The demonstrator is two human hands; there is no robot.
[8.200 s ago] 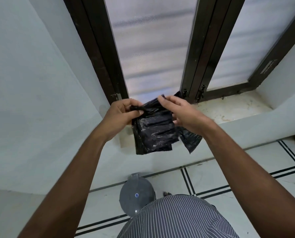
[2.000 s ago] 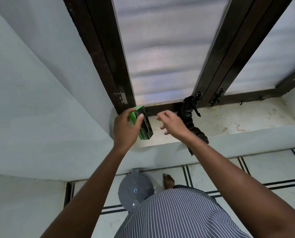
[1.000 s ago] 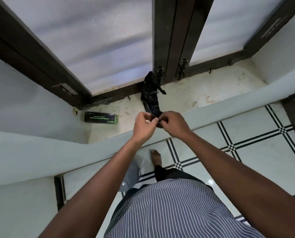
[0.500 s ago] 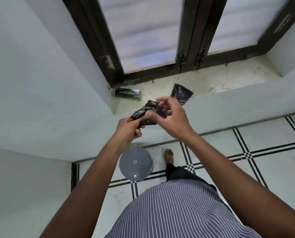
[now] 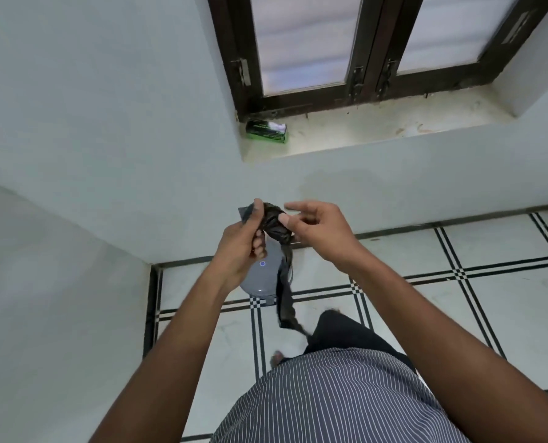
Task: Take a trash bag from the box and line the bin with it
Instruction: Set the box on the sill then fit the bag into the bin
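A black trash bag is bunched between both hands and trails down in a thin strip toward my legs. My left hand grips its upper end with thumb up. My right hand pinches the bunch with thumb and fingers, the index finger stretched out. Directly below the hands stands the grey bin with its lid shut and a small blue light on top, partly hidden by my left hand. The green and black bag box lies on the window sill at its left corner.
A pale wall runs under the stained window sill, with a dark-framed window above. The bin stands in a corner between two walls. White floor tiles with black lines spread to the right. My striped shirt fills the bottom of the view.
The hands have come down from the sill with the bag to above the bin. The bag now hangs in a long strip. The view has tilted down; the box stays on the sill.
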